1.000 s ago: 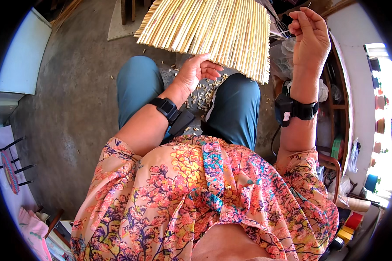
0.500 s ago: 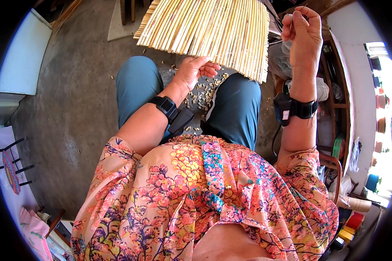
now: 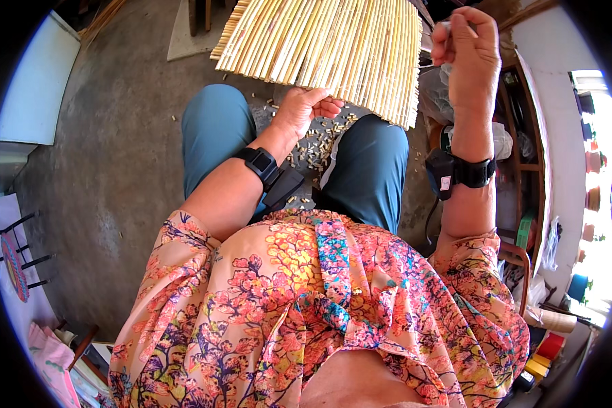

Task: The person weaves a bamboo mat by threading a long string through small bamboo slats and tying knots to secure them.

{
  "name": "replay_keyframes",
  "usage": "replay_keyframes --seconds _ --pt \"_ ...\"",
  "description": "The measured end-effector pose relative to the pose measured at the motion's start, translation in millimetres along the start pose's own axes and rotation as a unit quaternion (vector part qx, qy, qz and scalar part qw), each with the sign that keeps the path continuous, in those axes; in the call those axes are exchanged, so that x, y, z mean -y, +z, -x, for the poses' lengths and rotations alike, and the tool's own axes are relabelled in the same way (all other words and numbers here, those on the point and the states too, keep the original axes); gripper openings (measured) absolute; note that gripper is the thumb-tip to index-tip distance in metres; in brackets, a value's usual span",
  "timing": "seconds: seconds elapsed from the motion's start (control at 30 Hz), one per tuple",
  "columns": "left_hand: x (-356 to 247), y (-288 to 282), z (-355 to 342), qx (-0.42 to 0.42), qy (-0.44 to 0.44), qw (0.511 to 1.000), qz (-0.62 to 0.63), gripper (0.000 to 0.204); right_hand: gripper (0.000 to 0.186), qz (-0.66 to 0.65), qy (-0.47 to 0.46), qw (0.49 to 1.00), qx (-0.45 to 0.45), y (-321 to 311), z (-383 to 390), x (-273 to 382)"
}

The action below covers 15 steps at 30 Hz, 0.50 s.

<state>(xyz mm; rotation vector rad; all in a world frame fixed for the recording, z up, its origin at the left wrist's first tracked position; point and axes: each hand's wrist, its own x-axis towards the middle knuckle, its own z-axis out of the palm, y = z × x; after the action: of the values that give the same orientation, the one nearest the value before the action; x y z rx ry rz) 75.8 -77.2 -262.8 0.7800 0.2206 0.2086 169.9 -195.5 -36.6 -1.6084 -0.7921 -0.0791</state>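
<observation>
Mat: the pale reed mat lies at the far side of the scene, its near edge hanging over your knees and running right toward your raised arm.
Left hand: your left hand sits between your knees with its fingers curled up under the mat's near edge, touching the reeds from below; the fingertips are hidden by the mat, so you cannot tell just how they grip.
Right hand: your right hand is up at the far right, just beside the mat's right edge, fingers pressed together in a loose fist, thumb and forefinger pinching a thin strand that leads back to the mat.
Change: compared with half a second ago, your right hand is a little higher and its fist is tighter; your left hand has stayed at the same spot under the edge.
Wrists: a black band on the left wrist, another on the right.
Lap: short cut reed bits lie scattered between your legs in blue trousers.
Floor: grey concrete floor to the left.
</observation>
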Motion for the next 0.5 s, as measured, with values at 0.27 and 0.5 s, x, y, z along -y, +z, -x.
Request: replay_keyframes --seconds 0.27,0.5 --pt "-3 2 -1 -0.004 -0.008 1.000 -0.011 0.027 0.012 0.206 0.062 0.927 0.307 7 27 -59" --pt "-5 6 1 -0.004 -0.019 1.000 -0.024 0.025 0.015 0.373 -0.084 0.855 0.351 11 32 -91"
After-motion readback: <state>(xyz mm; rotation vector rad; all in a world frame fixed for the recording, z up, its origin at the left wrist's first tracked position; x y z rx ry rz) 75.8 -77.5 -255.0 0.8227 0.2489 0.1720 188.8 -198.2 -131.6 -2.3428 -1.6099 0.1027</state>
